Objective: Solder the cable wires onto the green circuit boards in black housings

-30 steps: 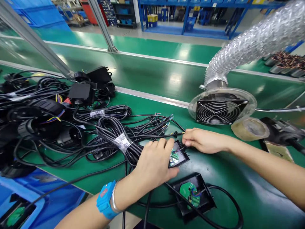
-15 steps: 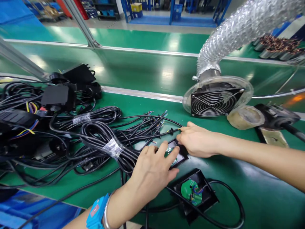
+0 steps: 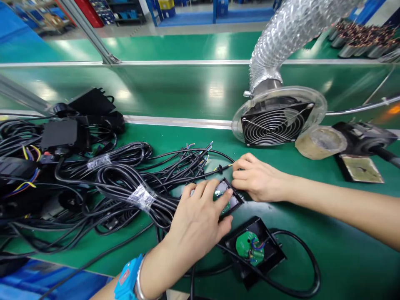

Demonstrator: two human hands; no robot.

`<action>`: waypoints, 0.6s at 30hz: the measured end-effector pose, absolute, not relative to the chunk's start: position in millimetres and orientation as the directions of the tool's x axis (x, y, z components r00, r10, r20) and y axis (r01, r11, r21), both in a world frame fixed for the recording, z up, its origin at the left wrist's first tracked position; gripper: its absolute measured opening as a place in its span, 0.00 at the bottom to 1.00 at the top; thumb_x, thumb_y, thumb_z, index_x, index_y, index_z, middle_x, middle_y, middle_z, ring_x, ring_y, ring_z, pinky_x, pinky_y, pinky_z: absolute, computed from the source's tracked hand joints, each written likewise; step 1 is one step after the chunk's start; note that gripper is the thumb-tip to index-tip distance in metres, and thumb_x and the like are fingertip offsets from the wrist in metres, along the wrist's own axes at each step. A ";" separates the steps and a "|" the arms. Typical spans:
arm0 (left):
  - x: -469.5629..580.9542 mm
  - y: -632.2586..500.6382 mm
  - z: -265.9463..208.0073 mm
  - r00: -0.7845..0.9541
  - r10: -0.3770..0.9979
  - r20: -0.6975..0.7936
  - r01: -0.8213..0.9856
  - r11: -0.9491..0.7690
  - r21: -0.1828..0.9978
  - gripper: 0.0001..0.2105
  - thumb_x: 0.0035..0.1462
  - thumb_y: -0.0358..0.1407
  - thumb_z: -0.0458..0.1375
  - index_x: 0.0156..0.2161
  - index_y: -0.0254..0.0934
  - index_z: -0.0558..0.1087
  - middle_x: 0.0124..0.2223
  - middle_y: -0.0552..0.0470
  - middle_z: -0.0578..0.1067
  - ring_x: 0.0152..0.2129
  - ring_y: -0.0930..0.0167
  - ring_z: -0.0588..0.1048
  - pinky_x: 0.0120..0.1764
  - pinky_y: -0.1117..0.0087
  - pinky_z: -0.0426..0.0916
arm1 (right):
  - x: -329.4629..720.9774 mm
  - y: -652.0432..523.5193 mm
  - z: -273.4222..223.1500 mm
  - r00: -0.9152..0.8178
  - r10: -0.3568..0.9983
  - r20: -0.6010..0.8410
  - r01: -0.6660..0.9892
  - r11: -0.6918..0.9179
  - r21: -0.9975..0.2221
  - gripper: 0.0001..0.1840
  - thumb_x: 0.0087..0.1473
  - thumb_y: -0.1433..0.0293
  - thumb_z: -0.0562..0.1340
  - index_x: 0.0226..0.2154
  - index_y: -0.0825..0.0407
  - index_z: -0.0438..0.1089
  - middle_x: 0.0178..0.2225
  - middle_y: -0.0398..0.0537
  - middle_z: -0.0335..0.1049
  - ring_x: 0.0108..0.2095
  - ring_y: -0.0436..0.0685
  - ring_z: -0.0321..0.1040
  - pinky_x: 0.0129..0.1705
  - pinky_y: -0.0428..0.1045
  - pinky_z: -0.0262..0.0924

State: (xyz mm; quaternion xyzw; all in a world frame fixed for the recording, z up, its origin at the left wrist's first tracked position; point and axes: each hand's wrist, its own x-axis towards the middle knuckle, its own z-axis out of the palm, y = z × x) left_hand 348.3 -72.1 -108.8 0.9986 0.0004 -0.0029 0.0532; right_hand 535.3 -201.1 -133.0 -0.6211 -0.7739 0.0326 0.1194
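Green surface (image 3: 340, 233) spans the frame; at centre, the left hand (image 3: 196, 218), fingers spread, covers a black box (image 3: 238, 202), best kept steady; right hand (image 3: 254, 179) curls beside a wire (image 3: 229, 166), grip hidden.

Head-worn view, forward and downward

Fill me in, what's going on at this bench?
At the green bench, a person's left hand lies over a small black open box with a green circuit board inside. The right hand is at that box's far right edge, fingers bent near a black cable showing yellow wire; its grip is hidden. Another black open box, holding a round green circuit board, sits nearer the person, neither hand on it.
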 end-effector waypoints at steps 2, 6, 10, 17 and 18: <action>348.6 -71.0 -109.5 0.999 -0.013 0.030 -0.017 -0.992 0.126 0.20 0.57 0.46 0.54 0.53 0.45 0.68 0.55 0.48 0.66 0.51 0.60 0.65 0.47 0.54 0.60 | 530.2 -200.1 -136.7 -0.185 0.971 0.151 0.964 0.209 -0.167 0.07 0.51 0.77 0.55 0.25 0.54 0.64 0.27 0.46 0.65 0.40 0.56 0.55 0.42 0.53 0.45; 345.6 -72.1 -113.2 0.992 -0.113 0.050 -0.119 -0.985 0.127 0.19 0.59 0.43 0.53 0.54 0.38 0.66 0.56 0.47 0.67 0.54 0.61 0.63 0.50 0.55 0.60 | 524.5 -203.6 -134.0 -0.131 0.974 0.183 0.979 0.156 -0.133 0.07 0.52 0.76 0.56 0.26 0.54 0.68 0.33 0.49 0.68 0.45 0.58 0.55 0.42 0.53 0.46; 341.4 -78.1 -122.2 0.965 -0.237 0.115 -0.251 -0.958 0.137 0.19 0.62 0.32 0.49 0.58 0.31 0.61 0.57 0.46 0.69 0.54 0.68 0.66 0.55 0.66 0.61 | 522.4 -210.4 -133.8 -0.028 0.967 0.253 0.968 0.090 -0.235 0.11 0.56 0.72 0.55 0.35 0.53 0.73 0.38 0.53 0.67 0.40 0.56 0.54 0.40 0.52 0.48; 343.6 -73.5 -118.2 0.984 -0.175 0.025 -0.173 -0.929 0.327 0.28 0.57 0.33 0.57 0.60 0.29 0.54 0.53 0.40 0.71 0.52 0.66 0.68 0.58 0.60 0.58 | 523.7 -212.6 -142.2 0.054 0.955 0.290 0.911 0.072 -0.406 0.11 0.57 0.72 0.55 0.34 0.52 0.74 0.30 0.48 0.68 0.37 0.54 0.56 0.38 0.51 0.47; 341.7 -71.0 -114.7 0.987 -0.155 0.029 -0.154 -0.909 0.388 0.32 0.55 0.34 0.59 0.61 0.31 0.51 0.55 0.41 0.70 0.54 0.66 0.67 0.59 0.60 0.57 | 523.0 -212.2 -137.8 0.050 0.964 0.263 0.914 0.062 -0.402 0.11 0.57 0.72 0.55 0.34 0.52 0.74 0.30 0.48 0.68 0.37 0.55 0.56 0.39 0.51 0.47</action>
